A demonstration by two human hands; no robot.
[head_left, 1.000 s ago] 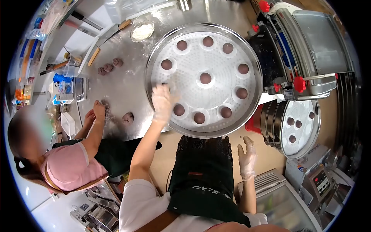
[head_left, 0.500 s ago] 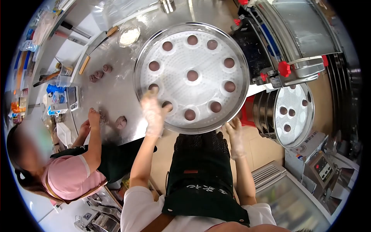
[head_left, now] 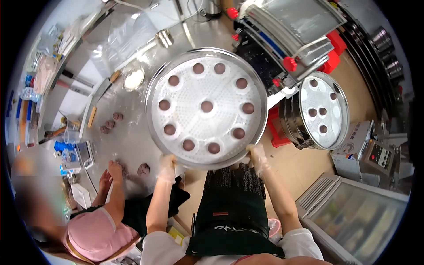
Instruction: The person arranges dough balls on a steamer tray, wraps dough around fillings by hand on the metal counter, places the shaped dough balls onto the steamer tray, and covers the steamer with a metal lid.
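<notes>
Stainless-steel bench (head_left: 134, 105), left of centre; round tray (head_left: 152, 121) mid-frame, overlapping it in view, with white liner (head_left: 190, 121). Gloved left hand (head_left: 167, 168) and right hand (head_left: 259, 160) hold the tray's rim at lower left and lower right, fingers curled about it. Level, evenly shared support should best keep the brown balls (head_left: 207, 106) from rolling.

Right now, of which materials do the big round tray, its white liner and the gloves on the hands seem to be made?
Round tray: bare metal, likely stainless steel; its rim is silvery with bright reflections.
Liner: white, perforated sheet, perhaps silicone or plastic; tiny holes show, but the look leaves it open.
Gloves: probably thin plastic film; they look translucent and creased.
</notes>
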